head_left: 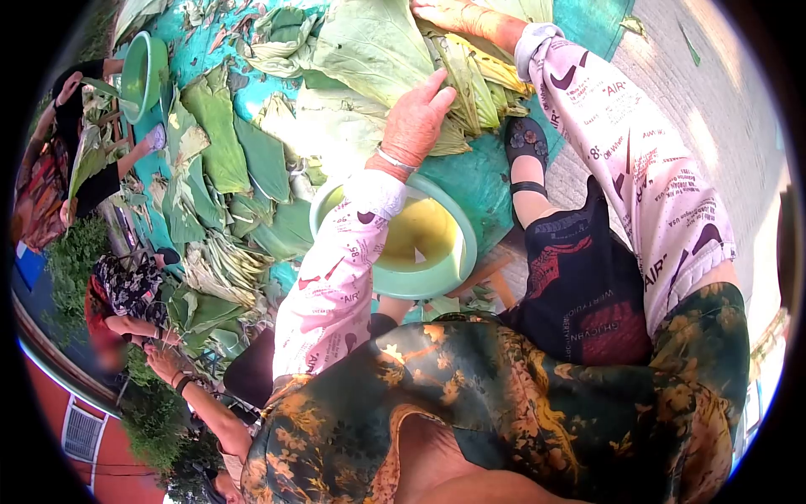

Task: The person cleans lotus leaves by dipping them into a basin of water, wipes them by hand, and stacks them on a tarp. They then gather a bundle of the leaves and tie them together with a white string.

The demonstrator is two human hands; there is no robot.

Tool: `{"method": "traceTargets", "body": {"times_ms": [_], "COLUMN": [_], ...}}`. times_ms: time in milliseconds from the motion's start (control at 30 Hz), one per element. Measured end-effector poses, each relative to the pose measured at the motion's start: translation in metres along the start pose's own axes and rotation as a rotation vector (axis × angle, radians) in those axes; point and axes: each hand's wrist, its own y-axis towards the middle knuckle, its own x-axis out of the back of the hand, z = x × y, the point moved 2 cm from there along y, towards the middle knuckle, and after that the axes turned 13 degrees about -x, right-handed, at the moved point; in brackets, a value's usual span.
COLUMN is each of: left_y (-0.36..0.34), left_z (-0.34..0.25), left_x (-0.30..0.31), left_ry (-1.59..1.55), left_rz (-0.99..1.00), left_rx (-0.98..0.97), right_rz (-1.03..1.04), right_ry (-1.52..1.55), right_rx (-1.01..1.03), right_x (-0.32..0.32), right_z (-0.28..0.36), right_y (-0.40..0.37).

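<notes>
The left hand point(413, 124) lies palm down on a big leaf point(369, 50), fingers loosely together and stretched flat, gripping nothing. A thin bangle circles the wrist. The arm reaches forward from the body in a pale pink printed sleeve. The leaf is broad, pale green and matte, with fine veins and a soft, wavy edge. It lies on top of the heap straight ahead of the person.

The right hand point(449, 14) reaches further out, at the top edge of the view, and rests on a stack of folded leaves point(480, 84). These are yellower, creased into long narrow pleats. The frame cuts off its fingers, so whether they clasp anything cannot be told. That arm runs long and nearly straight.

Just beneath the left forearm sits a round plastic basin point(467, 252), with a mint-green rim and a smooth yellowish inside. Everything lies on a teal tarp point(478, 181), wrinkled and littered with more leaves point(220, 134). Grey paved ground point(697, 76) shows to the right. A black embroidered shoe point(525, 139) rests at the tarp's edge. Other people point(126, 294) crouch at the left, near a second green basin point(143, 71).
</notes>
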Motion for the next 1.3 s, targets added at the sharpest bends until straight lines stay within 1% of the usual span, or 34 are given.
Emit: {"method": "traceTargets", "body": {"times_ms": [67, 100, 200, 233, 333, 367, 467, 500, 567, 600, 667, 767, 867, 933, 1000, 1100, 1200, 1300], "left_y": [-0.003, -0.004, -0.008, -0.013, -0.023, -0.025, -0.031, -0.03, -0.027, -0.024, -0.018, -0.016, -0.017, -0.015, -0.014, -0.014, -0.014, -0.014], "left_z": [-0.001, -0.003, -0.007, -0.008, -0.009, -0.008, -0.004, -0.007, -0.014, -0.017, -0.026, -0.027, -0.026, -0.03, -0.029, -0.025, -0.022, -0.024], "left_x": [-0.002, -0.002, 0.0, -0.001, -0.001, 0.0, 0.004, 0.006, 0.008, 0.008, 0.005, -0.016, -0.027, -0.022, -0.018, -0.018, -0.02, -0.017], "left_ry": [-0.002, -0.016, -0.025, -0.004, 0.119, 0.171, 0.143, 0.155, 0.181, 0.189, 0.207, 0.197, 0.178, 0.124, 0.052, -0.006, -0.032, -0.049], "left_rz": [-0.023, -0.044, -0.105, -0.123, -0.118, -0.108, -0.034, -0.086, -0.193, -0.188, -0.179, -0.056, 0.038, 0.081, 0.072, 0.08, 0.052, 0.031], "left_rx": [0.025, 0.071, 0.193, 0.226, 0.299, 0.317, 0.339, 0.313, 0.259, 0.234, 0.186, 0.183, 0.188, 0.223, 0.235, 0.253, 0.256, 0.269], "right_rz": [-0.096, 0.217, 0.168, 0.202, 0.018, 0.033, 0.023, -0.008, 0.034, 0.056, 0.032, -0.018, -0.118, -0.129, -0.153, -0.171, -0.115, -0.375], "right_ry": [-0.197, 0.01, -0.055, -0.047, -0.13, -0.137, 0.065, 0.018, -0.034, -0.059, -0.002, 0.108, 0.122, 0.063, 0.053, -0.049, 0.15, 0.29], "right_rx": [0.268, -0.604, -0.616, -0.652, -0.522, -0.559, -0.572, -0.525, -0.447, -0.409, -0.482, -0.548, -0.58, -0.616, -0.619, -0.659, -0.876, -0.955], "right_x": [0.018, 0.025, 0.027, 0.029, 0.003, -0.004, -0.005, -0.007, -0.005, -0.003, 0.001, 0.02, 0.024, 0.025, 0.025, 0.023, 0.03, 0.031], "right_z": [0.024, 0.052, 0.069, 0.071, 0.039, 0.03, 0.013, 0.007, -0.002, -0.003, -0.004, 0.012, 0.024, 0.031, 0.032, 0.029, 0.009, -0.004], "right_y": [-0.007, 0.01, 0.011, 0.012, 0.007, 0.012, 0.014, 0.02, 0.027, 0.029, 0.023, 0.014, 0.008, 0.007, 0.006, 0.013, 0.022, 0.021]}}
